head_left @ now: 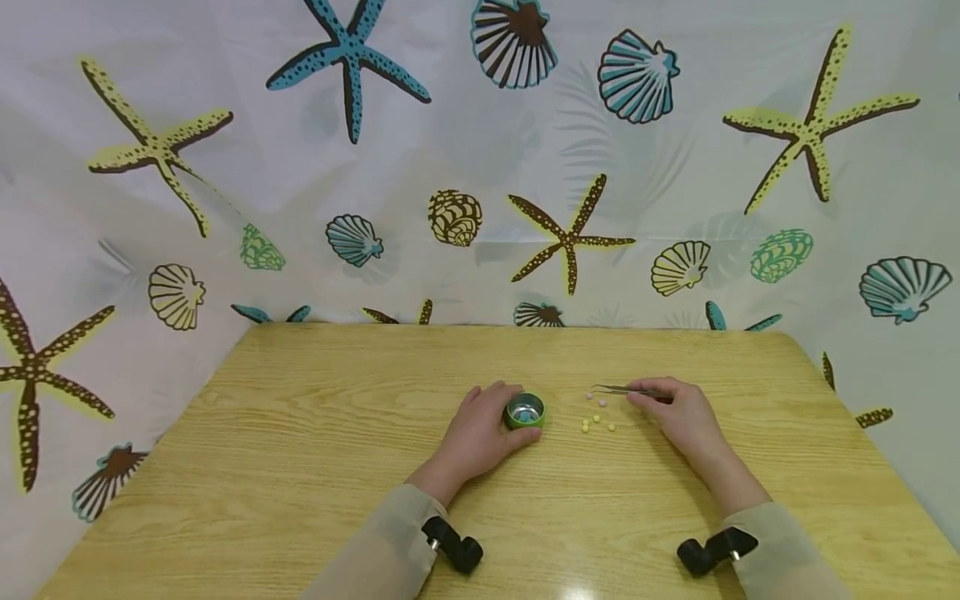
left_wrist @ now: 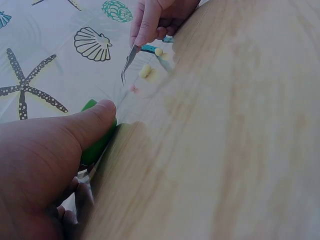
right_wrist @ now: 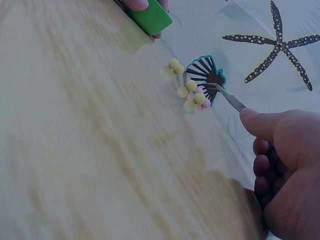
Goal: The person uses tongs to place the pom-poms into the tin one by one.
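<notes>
My left hand (head_left: 476,433) holds a small round green tin (left_wrist: 97,145), its thumb on the near side and the fingers around the far side. The tin stands upright on the table, and a bit of blue (head_left: 526,417) shows inside its silvery bowl. Pinched in my right hand (head_left: 690,417) is a pair of metal tweezers (right_wrist: 232,100) with bent tips, pointing left. Close by the tips lies a small pink ball (head_left: 589,396), with a second pink one (head_left: 603,403) just nearer. Several yellow balls (head_left: 597,418) are scattered nearer still, between the two hands.
The wood-grain table (head_left: 300,433) reaches back to a white cloth (head_left: 465,283) printed with starfish and shells, which hangs behind and at both sides. Each sleeve carries a black camera mount (head_left: 453,546) at the wrist.
</notes>
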`<state>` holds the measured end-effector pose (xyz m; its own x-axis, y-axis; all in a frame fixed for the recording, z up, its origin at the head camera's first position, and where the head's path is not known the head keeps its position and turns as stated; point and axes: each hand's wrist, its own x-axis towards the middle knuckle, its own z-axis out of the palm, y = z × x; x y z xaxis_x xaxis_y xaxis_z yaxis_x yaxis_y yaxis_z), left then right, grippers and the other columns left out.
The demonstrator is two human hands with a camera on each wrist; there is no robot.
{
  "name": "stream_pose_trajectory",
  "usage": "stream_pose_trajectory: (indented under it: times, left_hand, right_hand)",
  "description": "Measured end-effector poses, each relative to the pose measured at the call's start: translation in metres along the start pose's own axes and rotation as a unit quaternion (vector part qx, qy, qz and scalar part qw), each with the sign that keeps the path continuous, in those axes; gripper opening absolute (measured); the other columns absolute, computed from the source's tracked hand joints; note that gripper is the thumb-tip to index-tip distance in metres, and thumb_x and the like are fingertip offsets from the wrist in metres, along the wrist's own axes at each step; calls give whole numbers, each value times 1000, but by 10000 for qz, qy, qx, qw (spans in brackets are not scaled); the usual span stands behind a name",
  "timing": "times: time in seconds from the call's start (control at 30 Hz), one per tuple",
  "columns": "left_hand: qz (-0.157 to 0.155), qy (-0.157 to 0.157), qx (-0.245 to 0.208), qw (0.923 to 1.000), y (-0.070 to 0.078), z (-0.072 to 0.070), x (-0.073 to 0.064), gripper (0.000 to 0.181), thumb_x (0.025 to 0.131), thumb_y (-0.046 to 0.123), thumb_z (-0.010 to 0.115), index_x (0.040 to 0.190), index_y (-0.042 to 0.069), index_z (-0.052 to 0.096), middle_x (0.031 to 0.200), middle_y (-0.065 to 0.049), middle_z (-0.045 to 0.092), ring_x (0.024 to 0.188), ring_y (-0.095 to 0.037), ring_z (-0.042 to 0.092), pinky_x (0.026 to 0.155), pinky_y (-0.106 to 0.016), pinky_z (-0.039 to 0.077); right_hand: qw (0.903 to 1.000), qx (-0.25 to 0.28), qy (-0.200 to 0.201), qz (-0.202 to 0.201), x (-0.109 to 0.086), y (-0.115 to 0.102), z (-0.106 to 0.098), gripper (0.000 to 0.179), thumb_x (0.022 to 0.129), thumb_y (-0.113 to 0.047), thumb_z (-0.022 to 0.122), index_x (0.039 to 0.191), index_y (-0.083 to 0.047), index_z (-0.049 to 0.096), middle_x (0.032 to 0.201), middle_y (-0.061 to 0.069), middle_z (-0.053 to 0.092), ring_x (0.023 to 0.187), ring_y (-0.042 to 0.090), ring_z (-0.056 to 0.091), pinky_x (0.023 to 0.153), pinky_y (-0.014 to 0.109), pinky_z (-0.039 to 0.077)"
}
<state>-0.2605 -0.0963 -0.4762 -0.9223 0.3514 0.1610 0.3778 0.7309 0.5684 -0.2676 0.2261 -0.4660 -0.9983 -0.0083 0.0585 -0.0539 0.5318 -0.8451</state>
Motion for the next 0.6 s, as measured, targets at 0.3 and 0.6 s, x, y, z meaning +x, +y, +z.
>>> stream_pose_trajectory:
  times: [0.3,0.6]
  left_hand:
    - [-33,-20,26,10000,2,0,1,69,100,38,85,154,2,61,154,-16,63,157,-38,44,136,-56,17]
    - [-59,-18,61,10000,2,1,1,70,100,39,85,154,2,60,155,-16,63,157,-38,45,136,-55,17]
  right_hand:
    - [10000,-57,-45,-61,0,3,-1,33,108,-29,77,133,-8,81,136,17,72,124,35,66,104,49,54]
    - [9999,-79,-98,-96,0,3,-1,34,108,-29,76,135,-8,80,138,17,71,125,35,67,106,51,55]
